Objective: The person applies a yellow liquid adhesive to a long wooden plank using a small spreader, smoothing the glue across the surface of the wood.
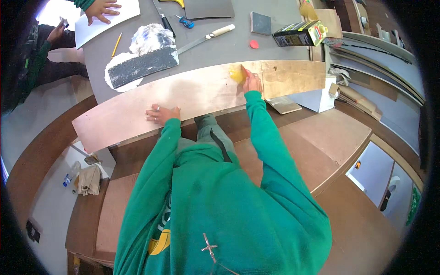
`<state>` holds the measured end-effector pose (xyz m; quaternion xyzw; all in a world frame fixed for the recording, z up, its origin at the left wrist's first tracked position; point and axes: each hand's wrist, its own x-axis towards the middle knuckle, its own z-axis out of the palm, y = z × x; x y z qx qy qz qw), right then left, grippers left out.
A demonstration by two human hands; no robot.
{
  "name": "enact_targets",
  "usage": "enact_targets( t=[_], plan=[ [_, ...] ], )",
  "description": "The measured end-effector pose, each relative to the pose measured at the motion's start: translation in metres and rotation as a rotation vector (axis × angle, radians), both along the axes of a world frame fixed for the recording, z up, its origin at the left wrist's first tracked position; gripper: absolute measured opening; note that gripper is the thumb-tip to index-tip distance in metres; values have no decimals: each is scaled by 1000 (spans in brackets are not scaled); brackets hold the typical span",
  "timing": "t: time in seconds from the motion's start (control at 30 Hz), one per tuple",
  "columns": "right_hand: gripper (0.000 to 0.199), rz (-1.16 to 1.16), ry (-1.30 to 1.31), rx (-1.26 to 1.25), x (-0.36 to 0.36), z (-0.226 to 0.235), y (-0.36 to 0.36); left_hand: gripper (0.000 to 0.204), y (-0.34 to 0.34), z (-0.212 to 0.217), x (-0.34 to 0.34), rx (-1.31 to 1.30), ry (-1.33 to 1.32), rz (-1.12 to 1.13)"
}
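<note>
A long, curved, light wooden board (201, 94) spans the near edge of the grey table. My left hand (162, 114) lies on its lower edge, fingers spread and holding nothing. On the board's right half, my right hand (251, 81) rests with its index finger stretched out beside a yellow patch (237, 75); I cannot tell if the patch is a liquid or a thin piece of material. Right of a line across the board, the surface is more golden. Behind the board's left half, a dark, dusty sanding block (144, 67) leans on a crumpled white cloth (152, 37).
Farther back are a pencil (117, 45), a wooden-handled knife (206, 38), a small blue tool (185, 22), a grey square pad (261, 23), a red disc (254, 44) and a black-and-yellow can (300, 35). Another person's hand (103, 10) lies on white paper.
</note>
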<state>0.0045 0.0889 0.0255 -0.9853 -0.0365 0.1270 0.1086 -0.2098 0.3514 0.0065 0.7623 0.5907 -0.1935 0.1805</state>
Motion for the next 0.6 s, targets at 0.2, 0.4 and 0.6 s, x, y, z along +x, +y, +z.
enact_targets(
  t=[0.2, 0.4, 0.6],
  plan=[
    [38, 5, -22, -173, -23, -18, 54, 113, -4, 3, 6, 14, 28, -11],
    [37, 389, 40, 58, -3, 27, 35, 111, -5, -4, -3, 15, -5, 30],
    [37, 788, -64, -52, 41, 17, -8, 107, -6, 10, 6, 1, -15, 22]
  ],
)
